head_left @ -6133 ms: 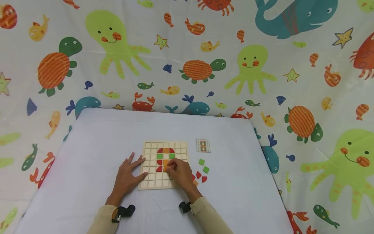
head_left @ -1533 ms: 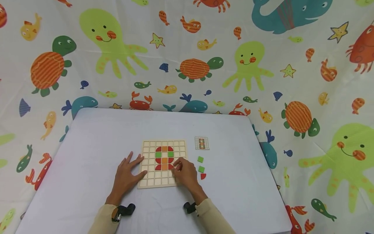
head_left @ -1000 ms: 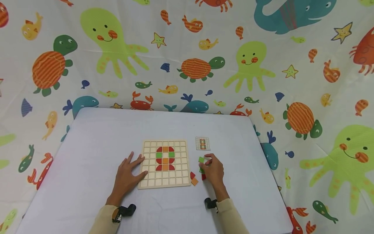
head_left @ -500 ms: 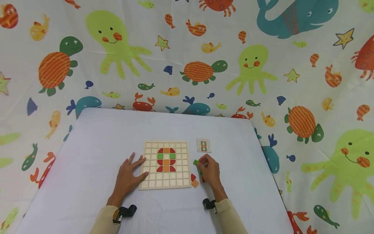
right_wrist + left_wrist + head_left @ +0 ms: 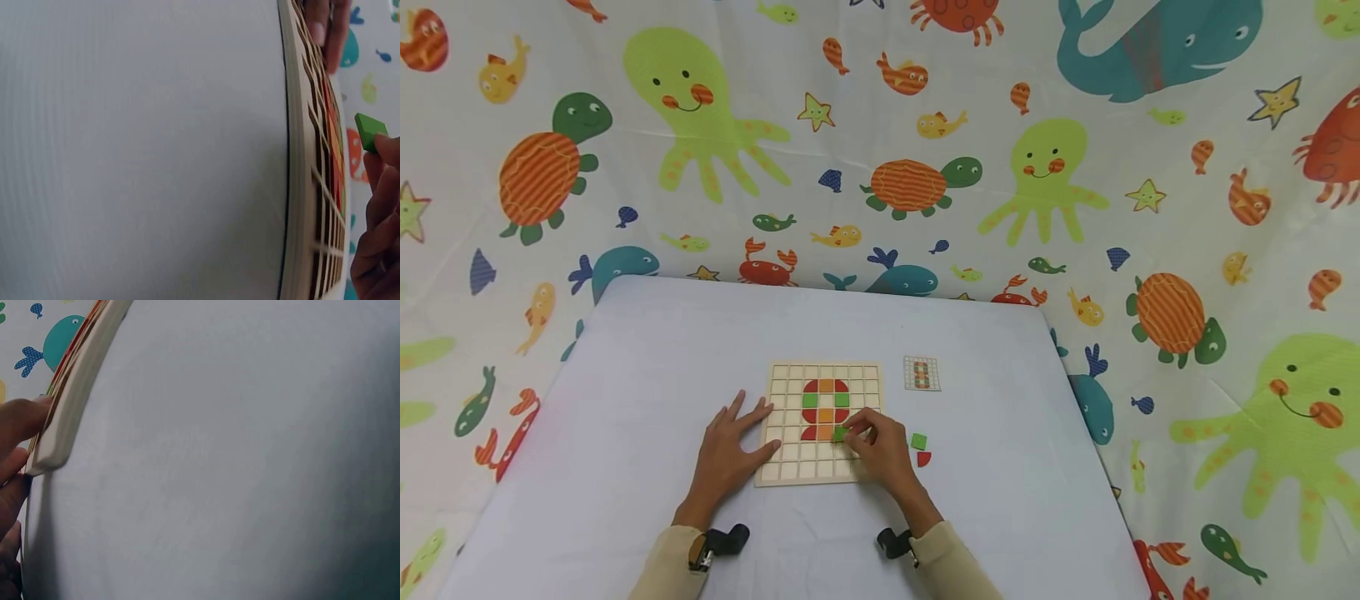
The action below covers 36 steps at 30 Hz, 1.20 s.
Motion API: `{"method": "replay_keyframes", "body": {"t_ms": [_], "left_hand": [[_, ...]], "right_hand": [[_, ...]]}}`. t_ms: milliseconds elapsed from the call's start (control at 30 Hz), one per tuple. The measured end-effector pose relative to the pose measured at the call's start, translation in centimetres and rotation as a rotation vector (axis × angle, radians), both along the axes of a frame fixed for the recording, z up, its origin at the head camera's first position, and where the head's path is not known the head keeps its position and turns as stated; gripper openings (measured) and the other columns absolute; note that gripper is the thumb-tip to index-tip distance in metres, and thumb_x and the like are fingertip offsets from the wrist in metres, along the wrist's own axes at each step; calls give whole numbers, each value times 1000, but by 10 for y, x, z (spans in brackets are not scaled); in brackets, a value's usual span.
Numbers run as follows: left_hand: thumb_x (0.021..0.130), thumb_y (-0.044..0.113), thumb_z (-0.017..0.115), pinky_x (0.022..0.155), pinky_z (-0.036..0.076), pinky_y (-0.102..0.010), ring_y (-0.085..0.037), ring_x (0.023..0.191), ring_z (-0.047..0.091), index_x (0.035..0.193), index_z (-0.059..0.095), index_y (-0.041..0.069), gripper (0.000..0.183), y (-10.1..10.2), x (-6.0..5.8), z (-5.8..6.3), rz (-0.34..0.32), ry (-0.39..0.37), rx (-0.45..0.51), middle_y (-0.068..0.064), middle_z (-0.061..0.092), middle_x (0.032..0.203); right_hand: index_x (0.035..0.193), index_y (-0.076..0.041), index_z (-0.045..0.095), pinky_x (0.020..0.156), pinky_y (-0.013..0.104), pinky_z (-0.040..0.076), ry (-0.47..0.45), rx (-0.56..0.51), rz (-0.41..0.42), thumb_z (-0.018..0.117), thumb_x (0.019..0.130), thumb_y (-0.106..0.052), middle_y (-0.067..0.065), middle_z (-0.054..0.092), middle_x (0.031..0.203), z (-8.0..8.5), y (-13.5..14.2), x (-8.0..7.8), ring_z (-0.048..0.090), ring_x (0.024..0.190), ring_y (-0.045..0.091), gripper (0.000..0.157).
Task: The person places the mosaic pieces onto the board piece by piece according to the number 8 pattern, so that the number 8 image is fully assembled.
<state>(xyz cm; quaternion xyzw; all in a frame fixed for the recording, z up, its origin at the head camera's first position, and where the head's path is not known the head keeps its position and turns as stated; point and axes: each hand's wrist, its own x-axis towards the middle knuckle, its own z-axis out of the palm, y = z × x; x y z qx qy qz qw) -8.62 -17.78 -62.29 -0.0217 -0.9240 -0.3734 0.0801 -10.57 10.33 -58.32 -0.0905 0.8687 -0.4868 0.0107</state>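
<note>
A square wooden grid board (image 5: 786,473) lies on the white table, with red quarter-round, orange and green square tiles set in its middle cells. My left hand (image 5: 726,454) rests spread at the board's left side; its thumb (image 5: 31,419) lies over the frame edge in the left wrist view. With thumb and fingertips my right hand (image 5: 880,450) pinches a green square tile (image 5: 370,131), held over the right end of the pattern's lowest row. That tile and the fingers cover the red piece at that end.
Right of the board lie a loose green tile (image 5: 919,442) and a red quarter-round tile (image 5: 924,458). Behind them is a small pattern card (image 5: 921,373) with a printed grid. A cloth printed with sea animals (image 5: 895,183) hangs behind the table (image 5: 1015,500).
My right hand has picked up a green tile from beside the board and carried it left over the grid. Over the longer span, red and orange pieces joined the lowest row. The left hand stays put.
</note>
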Motion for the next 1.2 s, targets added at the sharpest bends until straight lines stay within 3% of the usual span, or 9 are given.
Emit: {"method": "replay_keyframes", "body": {"t_ms": [167,333,567,867,1000,1200], "left_hand": [[84,33,89,125,25,-71,-52,154,37,143,68,12,66,-1,2,-2,7,-13,-6,-31,43,164],[84,34,88,125,24,-72,-52,155,36,144,67,11,67,-1,0,1,2,-26,-11,-29,44,163],[85,34,87,125,23,-73,-53,156,35,145,66,12,67,-2,0,1,-3,-38,-20,-30,41,165],[84,32,88,125,24,-73,-52,155,36,144,67,12,67,-2,-1,1,3,-26,-24,-29,45,163],[84,32,89,125,23,-73,-52,156,35,144,67,12,67,-2,-1,1,3,-30,-22,-29,45,163],[85,33,88,125,23,-73,-52,156,35,145,67,11,67,-1,0,1,0,-36,-28,-30,43,164]], "right_hand": [[100,-19,79,56,17,45,-19,36,45,82,92,-11,-6,71,81,-5,-29,14,51,64,0,12],[96,-23,78,48,17,38,-36,138,3,81,91,-13,-13,67,77,-10,-48,20,48,59,-4,12],[95,-21,77,52,17,37,-1,241,-57,81,89,-13,-15,62,74,-9,-59,23,47,65,-3,10],[95,-22,81,58,16,38,61,307,-59,88,87,-18,-11,66,76,-10,-65,22,48,68,-3,11],[94,-23,82,57,16,39,50,285,-51,88,86,-19,-12,66,77,-11,-63,20,49,68,-3,11],[101,-23,82,60,16,47,-4,123,-45,85,92,-22,-11,74,83,-9,-45,16,55,71,-3,10]]}}
